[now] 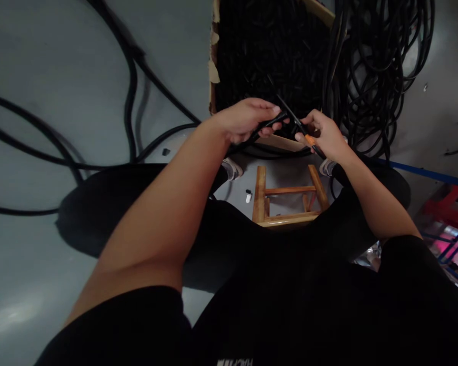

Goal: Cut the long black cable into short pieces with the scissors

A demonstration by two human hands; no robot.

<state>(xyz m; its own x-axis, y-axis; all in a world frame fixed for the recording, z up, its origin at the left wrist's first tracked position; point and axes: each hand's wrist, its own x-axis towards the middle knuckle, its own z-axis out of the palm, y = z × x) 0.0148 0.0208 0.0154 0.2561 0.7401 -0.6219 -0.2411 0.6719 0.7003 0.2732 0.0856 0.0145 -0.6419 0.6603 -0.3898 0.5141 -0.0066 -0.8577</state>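
My left hand (254, 119) is closed around a black ribbed hose (274, 121), whose end sticks out past the fingers toward the right. My right hand (324, 133) grips a long, thin, dark tool (292, 115) with an orange and black handle; it looks like a knife, but its exact kind is unclear. The tool slants up and left, crossing close to the hose end; whether they touch I cannot tell. Both hands are over the near edge of a cardboard box (212, 86), which holds many short black tube pieces (270, 46).
Beneath me is a wooden stool (259, 195). Long black hoses (132, 101) run across the grey floor at left. A tangled heap of black hose (381, 61) lies right of the box. A red stool-like object (452, 208) stands far right. Small scraps (248, 197) lie near my feet.
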